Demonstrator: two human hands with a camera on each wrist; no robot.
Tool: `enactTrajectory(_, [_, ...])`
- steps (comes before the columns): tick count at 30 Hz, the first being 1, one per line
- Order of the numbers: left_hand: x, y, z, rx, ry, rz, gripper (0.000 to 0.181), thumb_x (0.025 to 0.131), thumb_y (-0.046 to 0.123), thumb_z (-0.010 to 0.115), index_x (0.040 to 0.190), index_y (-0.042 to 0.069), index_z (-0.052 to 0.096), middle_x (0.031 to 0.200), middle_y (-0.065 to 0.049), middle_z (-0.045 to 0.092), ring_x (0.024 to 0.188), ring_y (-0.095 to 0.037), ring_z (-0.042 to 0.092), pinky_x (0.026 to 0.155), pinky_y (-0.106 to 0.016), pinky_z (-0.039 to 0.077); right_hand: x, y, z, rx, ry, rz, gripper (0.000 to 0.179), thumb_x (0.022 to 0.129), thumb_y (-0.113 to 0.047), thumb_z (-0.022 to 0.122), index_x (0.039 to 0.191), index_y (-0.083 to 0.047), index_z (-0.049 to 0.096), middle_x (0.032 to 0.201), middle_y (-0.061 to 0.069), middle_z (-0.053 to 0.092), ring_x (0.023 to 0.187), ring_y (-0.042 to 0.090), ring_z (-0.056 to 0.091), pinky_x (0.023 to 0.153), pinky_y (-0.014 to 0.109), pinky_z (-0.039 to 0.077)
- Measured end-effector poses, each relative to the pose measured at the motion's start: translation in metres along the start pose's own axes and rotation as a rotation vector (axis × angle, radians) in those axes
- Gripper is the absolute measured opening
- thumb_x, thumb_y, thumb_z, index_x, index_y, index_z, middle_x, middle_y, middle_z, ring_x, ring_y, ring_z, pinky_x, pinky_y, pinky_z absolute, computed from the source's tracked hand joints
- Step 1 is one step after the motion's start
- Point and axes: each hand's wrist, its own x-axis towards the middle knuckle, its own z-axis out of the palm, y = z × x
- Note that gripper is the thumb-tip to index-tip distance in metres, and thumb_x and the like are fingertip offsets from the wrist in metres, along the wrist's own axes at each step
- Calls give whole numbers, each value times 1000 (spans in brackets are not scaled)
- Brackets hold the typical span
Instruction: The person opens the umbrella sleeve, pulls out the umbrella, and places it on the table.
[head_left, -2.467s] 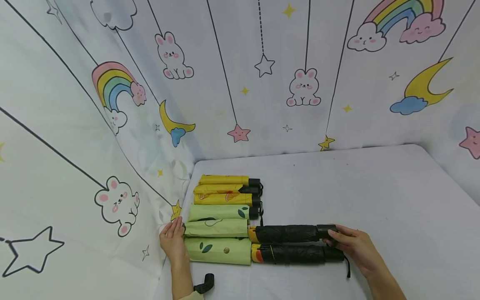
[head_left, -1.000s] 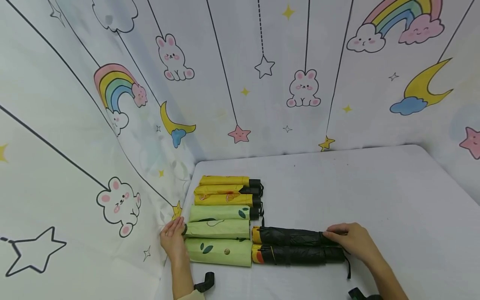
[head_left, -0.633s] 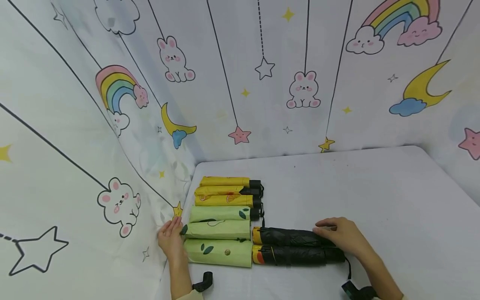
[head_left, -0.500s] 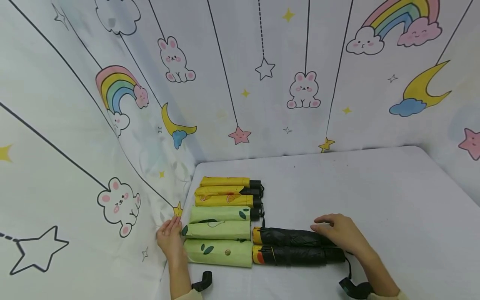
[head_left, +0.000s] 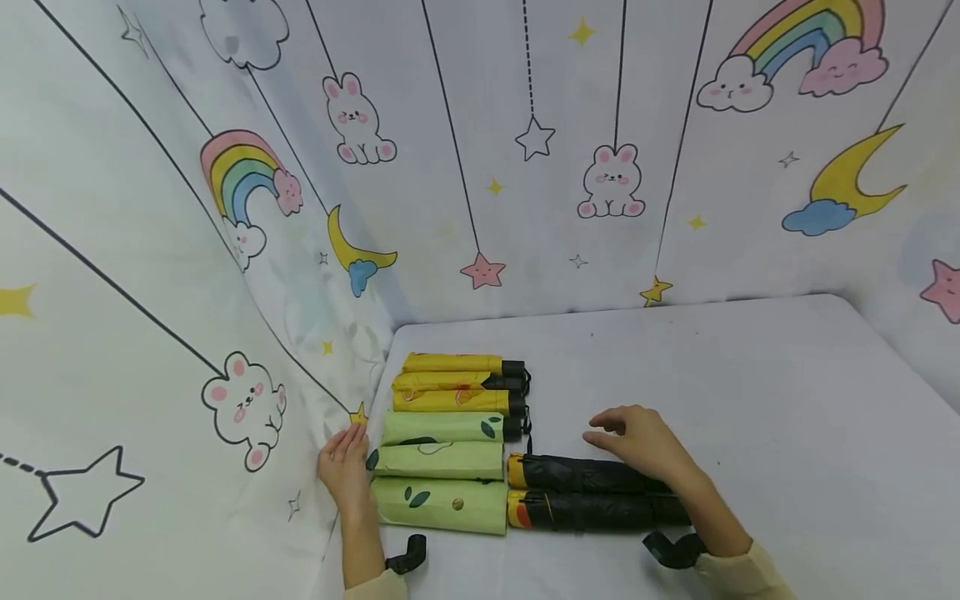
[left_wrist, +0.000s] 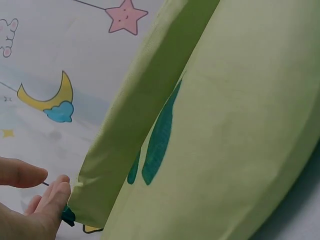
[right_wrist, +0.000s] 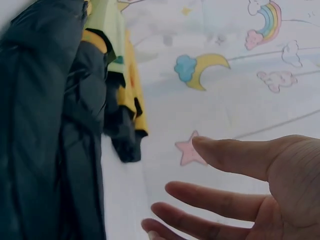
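Note:
Folded umbrellas lie in a column on the white table. Three yellow ones [head_left: 450,401] are at the back, with three light green ones [head_left: 442,504] in front. Two black folded umbrellas [head_left: 577,510] with yellow-orange left ends lie right of the two nearest green ones. My left hand [head_left: 347,471] is at the left ends of the green umbrellas, fingers mostly straight. In the left wrist view its fingertips are by a dark green tip [left_wrist: 68,215]; contact is unclear. My right hand [head_left: 637,442] hovers over the black umbrellas, fingers spread and holding nothing; its forearm hides their right ends.
A white curtain [head_left: 420,125] with cartoon drawings stands behind and left of the table [head_left: 787,417]. Black camera mounts sit on the left wrist [head_left: 408,554] and right wrist [head_left: 675,550]. The back umbrellas have black handles [head_left: 513,428] with cords.
My right hand has let go of the far black umbrella's right end and moved left and up. That umbrella has shifted slightly. The left hand stays by the green umbrellas.

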Motion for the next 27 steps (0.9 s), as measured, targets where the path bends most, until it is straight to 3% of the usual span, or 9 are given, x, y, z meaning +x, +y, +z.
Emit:
enactTrajectory(9, [2, 2, 4, -2, -25, 17, 52, 97, -12, 62, 143, -12, 38, 143, -32, 55, 128, -30, 64, 101, -25, 54, 19, -19, 10, 15, -31, 8, 36, 95, -37, 78, 116, -9, 79, 110, 7, 75, 101, 26, 69, 87, 49, 61])
enactTrajectory(16, [2, 4, 8, 35, -90, 2, 56, 99, -10, 61, 148, -9, 34, 146, -29, 54, 133, -32, 60, 101, -22, 53, 35, -32, 15, 37, -52, -27, 33, 96, -37, 77, 116, -10, 79, 112, 7, 77, 104, 28, 71, 88, 50, 61])
enactTrajectory(27, [7, 5, 18, 50, -93, -3, 56, 96, -15, 57, 147, -11, 33, 147, -29, 53, 136, -36, 57, 106, -26, 51, 57, -34, 34, 60, -66, -62, 30, 96, -32, 77, 114, -9, 79, 105, 2, 77, 99, 24, 72, 86, 48, 61])
